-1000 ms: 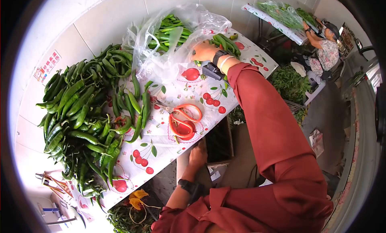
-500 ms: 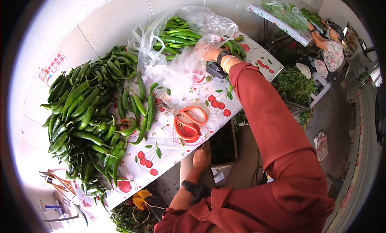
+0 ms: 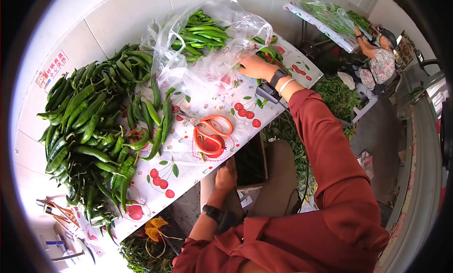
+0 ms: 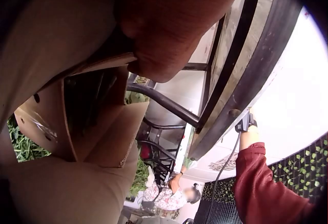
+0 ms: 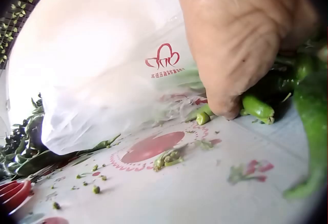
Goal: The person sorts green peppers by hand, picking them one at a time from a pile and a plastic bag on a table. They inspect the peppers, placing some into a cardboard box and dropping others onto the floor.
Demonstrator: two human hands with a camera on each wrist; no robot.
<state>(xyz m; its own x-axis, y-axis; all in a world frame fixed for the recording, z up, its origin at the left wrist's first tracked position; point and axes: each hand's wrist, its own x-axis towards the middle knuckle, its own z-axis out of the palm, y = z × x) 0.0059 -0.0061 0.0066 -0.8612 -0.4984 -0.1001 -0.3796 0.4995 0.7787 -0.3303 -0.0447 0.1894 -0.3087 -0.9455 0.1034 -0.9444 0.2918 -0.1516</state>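
Observation:
In the head view, my right hand [image 3: 257, 67] reaches over the table between a clear plastic bag [image 3: 188, 74] of green peppers [image 3: 205, 36] and a small group of peppers [image 3: 271, 53]. Its thumb side rests low beside cut pepper ends [image 5: 257, 109] in the right wrist view; the other fingers are mostly hidden, so its hold is unclear. My left hand [image 3: 226, 176] is below the table's front edge, by an open cardboard box [image 4: 110, 134]; its fingertips cannot be made out. Orange-handled scissors [image 3: 212, 134] lie on the table.
A large heap of green peppers [image 3: 89, 117] covers the table's left side, with several loose peppers [image 3: 153, 112] beside it. Greens lie in a crate [image 3: 337, 101] at right. Another person [image 3: 382, 61] works at a second table [image 3: 321, 28]. Small stem bits [image 5: 96, 188] dot the cloth.
My right hand has shifted right, away from the bag, and more of it shows beside the small pepper group. The left hand stays low by the table edge. The head view has shifted slightly.

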